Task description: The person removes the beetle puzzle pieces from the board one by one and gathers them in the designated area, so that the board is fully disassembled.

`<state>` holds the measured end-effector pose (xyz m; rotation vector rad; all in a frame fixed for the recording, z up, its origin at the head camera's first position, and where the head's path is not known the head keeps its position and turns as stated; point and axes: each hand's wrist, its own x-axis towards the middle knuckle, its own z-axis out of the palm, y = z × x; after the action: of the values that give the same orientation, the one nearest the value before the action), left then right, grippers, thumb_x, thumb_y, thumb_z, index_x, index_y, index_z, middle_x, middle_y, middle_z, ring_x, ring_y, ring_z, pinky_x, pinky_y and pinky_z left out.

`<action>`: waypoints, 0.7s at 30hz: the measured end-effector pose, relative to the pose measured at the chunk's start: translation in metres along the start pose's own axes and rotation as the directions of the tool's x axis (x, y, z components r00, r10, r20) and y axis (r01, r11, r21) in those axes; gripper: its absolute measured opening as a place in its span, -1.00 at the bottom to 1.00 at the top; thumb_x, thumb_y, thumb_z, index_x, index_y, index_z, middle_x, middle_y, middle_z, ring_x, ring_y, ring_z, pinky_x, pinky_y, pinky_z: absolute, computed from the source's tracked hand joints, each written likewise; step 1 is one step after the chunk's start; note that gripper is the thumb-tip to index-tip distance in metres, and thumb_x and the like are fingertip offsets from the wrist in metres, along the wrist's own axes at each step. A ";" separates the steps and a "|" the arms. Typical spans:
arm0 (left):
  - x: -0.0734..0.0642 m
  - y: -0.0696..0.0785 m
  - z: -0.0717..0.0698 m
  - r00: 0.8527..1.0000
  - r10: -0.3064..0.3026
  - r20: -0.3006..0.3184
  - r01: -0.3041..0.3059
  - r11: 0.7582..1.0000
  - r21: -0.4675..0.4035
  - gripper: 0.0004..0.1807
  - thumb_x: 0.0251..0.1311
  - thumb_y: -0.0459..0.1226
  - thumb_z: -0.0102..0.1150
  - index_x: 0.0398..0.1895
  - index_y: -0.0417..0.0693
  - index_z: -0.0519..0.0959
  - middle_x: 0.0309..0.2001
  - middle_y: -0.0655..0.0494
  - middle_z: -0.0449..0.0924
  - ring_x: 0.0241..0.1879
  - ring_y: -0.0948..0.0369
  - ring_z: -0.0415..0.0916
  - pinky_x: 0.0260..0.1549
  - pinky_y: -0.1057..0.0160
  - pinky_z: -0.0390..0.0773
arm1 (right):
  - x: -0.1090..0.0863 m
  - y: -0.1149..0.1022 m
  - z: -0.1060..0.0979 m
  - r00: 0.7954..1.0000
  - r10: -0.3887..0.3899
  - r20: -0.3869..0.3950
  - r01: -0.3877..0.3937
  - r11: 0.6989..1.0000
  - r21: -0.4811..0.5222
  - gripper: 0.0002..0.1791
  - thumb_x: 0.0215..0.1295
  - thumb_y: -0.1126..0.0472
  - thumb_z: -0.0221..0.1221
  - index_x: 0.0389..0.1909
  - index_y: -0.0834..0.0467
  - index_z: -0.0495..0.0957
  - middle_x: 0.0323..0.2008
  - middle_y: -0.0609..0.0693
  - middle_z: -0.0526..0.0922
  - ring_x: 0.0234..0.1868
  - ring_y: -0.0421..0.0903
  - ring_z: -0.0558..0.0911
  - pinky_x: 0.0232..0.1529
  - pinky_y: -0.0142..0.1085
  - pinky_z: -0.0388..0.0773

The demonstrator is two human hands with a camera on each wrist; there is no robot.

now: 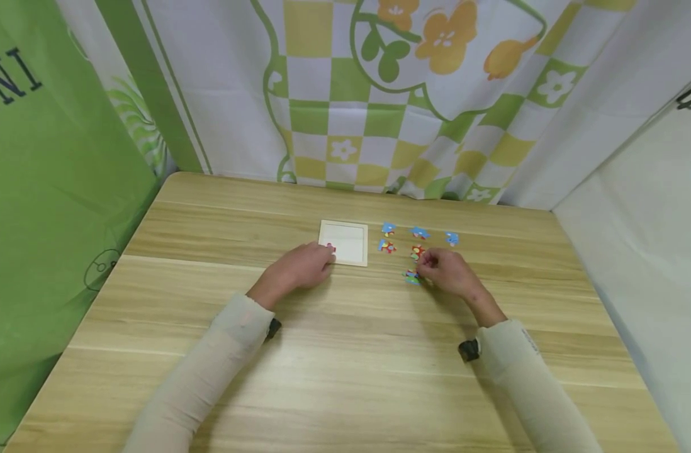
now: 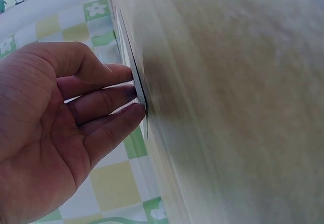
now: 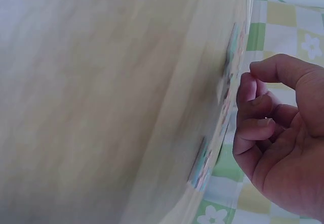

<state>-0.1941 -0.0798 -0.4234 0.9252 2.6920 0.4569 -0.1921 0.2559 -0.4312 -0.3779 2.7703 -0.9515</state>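
Observation:
A square light wooden tray [image 1: 364, 245] lies flat on the table. My left hand [image 1: 306, 263] is at its near-left corner, fingertips against the edge and thumb bent free in the left wrist view. A small pink-red puzzle piece [image 1: 330, 247] shows by these fingers, partly hidden. My right hand [image 1: 449, 270] hovers over the right-hand pieces, fingers curled. Its thumb and index tips meet in the right wrist view, with no piece visible between them. Just beside those fingertips is a red-and-green puzzle piece [image 1: 417, 251]; a blue-and-green one [image 1: 411, 277] lies nearer me.
More puzzle pieces lie right of the tray: a blue corner piece [image 1: 388, 228], a red-and-blue piece [image 1: 387, 246], a blue piece [image 1: 420, 233] and another blue one [image 1: 452, 238]. A checked curtain [image 1: 345, 119] hangs behind the wooden table [image 1: 345, 371].

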 end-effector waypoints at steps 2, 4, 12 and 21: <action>0.000 -0.001 0.000 1.000 0.004 0.000 -0.004 1.000 -0.003 -0.67 0.49 -0.41 -0.03 -0.54 -0.06 0.40 0.36 -0.25 0.44 0.24 -0.11 0.51 -0.24 0.22 0.43 | 0.001 -0.005 0.001 1.000 -0.018 -0.005 0.018 1.000 0.017 -0.92 0.39 0.31 0.23 -0.25 0.26 0.65 -0.37 0.03 0.65 -0.36 -0.10 0.57 -0.33 -0.27 0.51; 0.000 -0.002 0.001 1.000 0.011 -0.006 -0.011 1.000 -0.009 -0.67 0.48 -0.42 -0.02 -0.54 -0.07 0.40 0.36 -0.26 0.43 0.23 -0.10 0.52 -0.26 0.22 0.42 | 0.003 -0.012 0.003 0.999 -0.048 -0.014 0.049 0.998 0.040 -0.92 0.39 0.33 0.24 -0.22 0.28 0.65 -0.34 0.04 0.66 -0.31 -0.08 0.59 -0.28 -0.25 0.53; -0.001 -0.005 0.001 0.999 0.051 -0.002 -0.051 0.999 0.015 -0.74 0.46 -0.43 -0.01 -0.47 -0.12 0.46 0.37 -0.27 0.41 0.37 -0.09 0.38 -0.07 0.16 0.46 | 0.023 -0.048 0.024 0.984 -0.178 0.009 0.175 0.975 0.134 -0.81 0.41 0.37 0.14 -0.09 0.38 0.64 -0.26 0.11 0.67 -0.28 -0.02 0.61 -0.31 -0.28 0.55; -0.001 -0.005 0.001 0.999 0.041 0.029 -0.042 0.999 0.006 -0.75 0.50 -0.37 0.00 0.03 -0.27 0.65 0.42 -0.27 0.35 0.41 -0.10 0.33 0.29 0.05 0.41 | 0.062 -0.079 0.061 0.968 -0.228 0.101 0.212 0.966 0.146 -0.78 0.40 0.36 0.20 0.00 0.32 0.63 -0.19 0.09 0.68 -0.18 -0.02 0.66 -0.20 -0.23 0.58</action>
<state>-0.1957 -0.0838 -0.4263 0.9835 2.6540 0.4404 -0.2210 0.1421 -0.4347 -0.7082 2.5796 -1.1196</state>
